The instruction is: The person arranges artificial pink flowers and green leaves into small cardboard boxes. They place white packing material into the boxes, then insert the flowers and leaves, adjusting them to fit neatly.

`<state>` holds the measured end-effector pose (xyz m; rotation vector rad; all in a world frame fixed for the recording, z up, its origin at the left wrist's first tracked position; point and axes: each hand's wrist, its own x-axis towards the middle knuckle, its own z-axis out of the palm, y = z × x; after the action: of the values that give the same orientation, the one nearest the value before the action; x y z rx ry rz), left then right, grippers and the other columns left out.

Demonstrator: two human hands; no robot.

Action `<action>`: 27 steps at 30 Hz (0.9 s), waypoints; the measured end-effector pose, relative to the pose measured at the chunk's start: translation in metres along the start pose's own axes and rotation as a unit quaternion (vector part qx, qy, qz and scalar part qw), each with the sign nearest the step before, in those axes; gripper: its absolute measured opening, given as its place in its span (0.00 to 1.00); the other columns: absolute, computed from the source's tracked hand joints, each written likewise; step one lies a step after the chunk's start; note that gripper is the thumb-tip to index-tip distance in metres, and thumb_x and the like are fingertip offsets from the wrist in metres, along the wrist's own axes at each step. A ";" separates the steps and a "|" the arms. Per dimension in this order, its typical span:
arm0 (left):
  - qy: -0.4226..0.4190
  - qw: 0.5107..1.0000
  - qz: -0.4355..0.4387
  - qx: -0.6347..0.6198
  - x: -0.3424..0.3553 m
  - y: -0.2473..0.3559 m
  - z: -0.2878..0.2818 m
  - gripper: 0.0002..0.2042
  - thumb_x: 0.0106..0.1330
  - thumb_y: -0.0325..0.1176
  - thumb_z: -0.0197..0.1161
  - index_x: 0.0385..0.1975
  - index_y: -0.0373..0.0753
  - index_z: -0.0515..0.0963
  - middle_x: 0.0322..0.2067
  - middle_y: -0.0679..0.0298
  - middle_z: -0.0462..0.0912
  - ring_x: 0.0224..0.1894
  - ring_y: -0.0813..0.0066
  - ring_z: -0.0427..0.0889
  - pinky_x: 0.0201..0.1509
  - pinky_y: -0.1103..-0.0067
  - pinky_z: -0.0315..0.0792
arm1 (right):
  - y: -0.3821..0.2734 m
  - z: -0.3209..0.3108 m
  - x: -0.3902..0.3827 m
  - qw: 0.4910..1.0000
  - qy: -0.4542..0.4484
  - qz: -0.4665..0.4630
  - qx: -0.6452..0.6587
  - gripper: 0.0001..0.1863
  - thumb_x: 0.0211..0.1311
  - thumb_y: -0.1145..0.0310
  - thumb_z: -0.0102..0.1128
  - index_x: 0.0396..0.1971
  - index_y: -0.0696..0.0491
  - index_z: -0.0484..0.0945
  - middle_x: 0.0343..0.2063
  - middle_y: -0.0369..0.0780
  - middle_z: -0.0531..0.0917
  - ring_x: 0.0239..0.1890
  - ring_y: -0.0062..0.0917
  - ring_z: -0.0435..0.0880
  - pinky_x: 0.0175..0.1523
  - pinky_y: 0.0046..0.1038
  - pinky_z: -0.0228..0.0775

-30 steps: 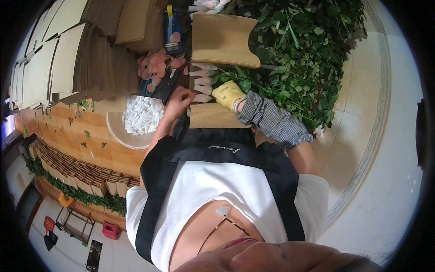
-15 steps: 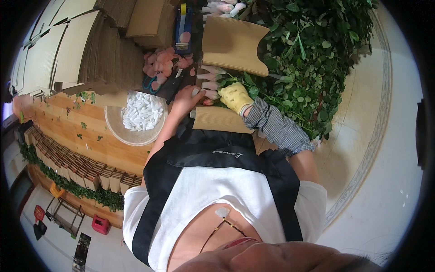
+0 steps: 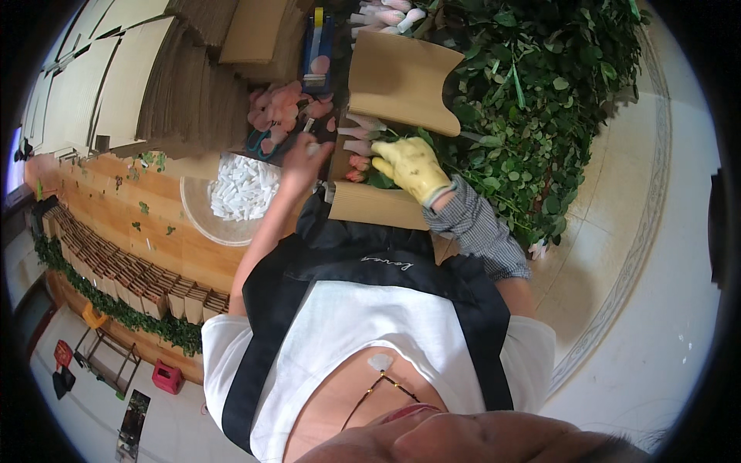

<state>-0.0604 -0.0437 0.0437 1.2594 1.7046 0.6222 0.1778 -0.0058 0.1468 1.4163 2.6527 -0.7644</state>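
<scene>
My right hand point(image 3: 411, 167), in a yellow glove, lies over the leafy stems of several roses with its fingers stretched and the thumb apart. Its fingertips reach the base of a rose bud in a pale sleeve point(image 3: 357, 147). Just below that are bare orange-pink rose buds point(image 3: 358, 163). They rest in a cardboard wrap point(image 3: 378, 206), whose other flap point(image 3: 401, 81) stands up behind. Off to the left, beside pink petals point(image 3: 276, 106), is my bare left hand point(image 3: 306, 165). Its fingers are curled in, with something white at the fingertips that I cannot make out.
A round clear bowl point(image 3: 202, 220) of small white sleeves stands at left. Stacked cardboard point(image 3: 185, 92) and a blue tape dispenser point(image 3: 316, 58) lie beyond it. Blue-handled scissors point(image 3: 255, 145) lie by the petals. Heaped rose foliage point(image 3: 525, 116) fills the right side.
My left hand has drawn away leftward from the roses toward the petals. Another bud at the near end now shows bare. My gloved hand has shifted slightly right, its thumb now apart.
</scene>
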 end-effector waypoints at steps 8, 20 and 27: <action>0.008 0.991 0.132 -0.034 0.014 -0.013 0.047 0.13 0.67 0.41 0.61 0.37 0.35 0.79 0.37 0.48 0.82 0.41 0.46 0.81 0.42 0.64 0.74 | 0.034 0.058 0.020 0.987 -0.062 0.065 -0.131 0.10 0.57 0.68 0.57 0.26 0.54 0.87 0.28 0.48 0.87 0.33 0.38 0.88 0.41 0.37 0.80; -0.021 0.998 0.059 -0.005 0.025 0.026 0.037 0.14 0.64 0.40 0.62 0.38 0.35 0.77 0.36 0.46 0.82 0.43 0.51 0.82 0.47 0.66 0.74 | 0.054 0.070 0.021 0.981 0.045 0.084 -0.169 0.14 0.62 0.64 0.58 0.19 0.53 0.83 0.20 0.44 0.84 0.24 0.36 0.85 0.28 0.36 0.76; 0.177 0.980 0.024 -0.084 0.026 0.005 0.005 0.13 0.62 0.39 0.63 0.37 0.34 0.81 0.32 0.52 0.84 0.33 0.57 0.81 0.42 0.69 0.74 | 0.072 0.104 0.018 0.946 0.302 0.012 -0.117 0.13 0.62 0.65 0.55 0.20 0.52 0.80 0.21 0.45 0.82 0.25 0.38 0.82 0.30 0.36 0.74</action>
<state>-0.0554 -0.0184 0.0361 1.1200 1.8666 1.0474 0.2045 -0.0040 0.0217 1.8359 2.9934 0.0174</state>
